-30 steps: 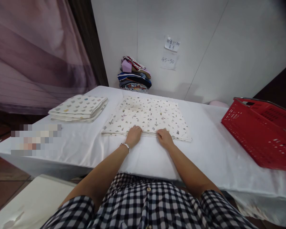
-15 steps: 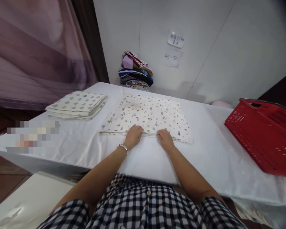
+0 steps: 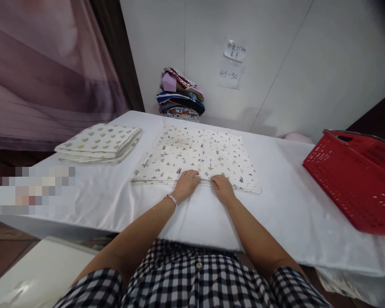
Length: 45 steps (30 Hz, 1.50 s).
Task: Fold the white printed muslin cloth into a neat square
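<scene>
A white cloth (image 3: 195, 149) printed with small plants and figures lies in layers on the white-covered table, its near edge toward me. My left hand (image 3: 188, 185), a bracelet at the wrist, is closed on the middle of that near edge, with the fingers on top. A short gap to the right, my right hand (image 3: 223, 188) grips the same edge, fingertips curled over it. Both thumbs are mostly hidden. At the left lies a folded white cloth (image 3: 101, 141) with grey motifs, apart from my hands.
A red plastic basket (image 3: 356, 184) stands on the right of the table (image 3: 282, 205). Several folded fabrics are piled in a stack (image 3: 181, 96) beyond the far edge, by the wall. A blurred-out patch covers something at the left end. A pale stool-like surface (image 3: 35, 273) is below left.
My left hand has slid a little to the right along the cloth's near edge, closer to my right hand. My right hand has barely moved. The view has shifted slightly.
</scene>
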Tool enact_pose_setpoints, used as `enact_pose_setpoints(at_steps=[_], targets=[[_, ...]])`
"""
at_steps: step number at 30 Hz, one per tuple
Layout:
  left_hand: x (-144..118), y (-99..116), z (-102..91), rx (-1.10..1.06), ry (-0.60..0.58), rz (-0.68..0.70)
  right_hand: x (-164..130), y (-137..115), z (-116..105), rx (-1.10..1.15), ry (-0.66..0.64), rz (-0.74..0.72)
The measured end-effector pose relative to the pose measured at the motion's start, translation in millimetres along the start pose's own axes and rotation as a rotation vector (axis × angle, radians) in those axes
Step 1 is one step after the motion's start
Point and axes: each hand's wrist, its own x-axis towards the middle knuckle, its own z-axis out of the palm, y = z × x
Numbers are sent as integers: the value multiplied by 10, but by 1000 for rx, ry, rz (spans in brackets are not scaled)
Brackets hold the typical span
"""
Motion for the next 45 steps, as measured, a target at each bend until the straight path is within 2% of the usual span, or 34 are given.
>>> enact_pose_setpoints(at_steps=[6,12,24,30,37,45], targets=[[-1,7,7,-27,13,-1,-3,6,-12,0,0,11],[-23,0,42,-75,26,-21,-8,-44,-46,14,-21,-42],[-65,-27,36,-17,-2,-58,2,-50,-45,-4,-57,-1],[-37,-54,35,10,-6,-49,10,-62,-55,3,-66,1],[-52,-5,30,53,54,12,7,-100,-79,-7,-65,-19],[-87,3,-35,-4,4,-18,3,-90,-58,-60,-90,-9]])
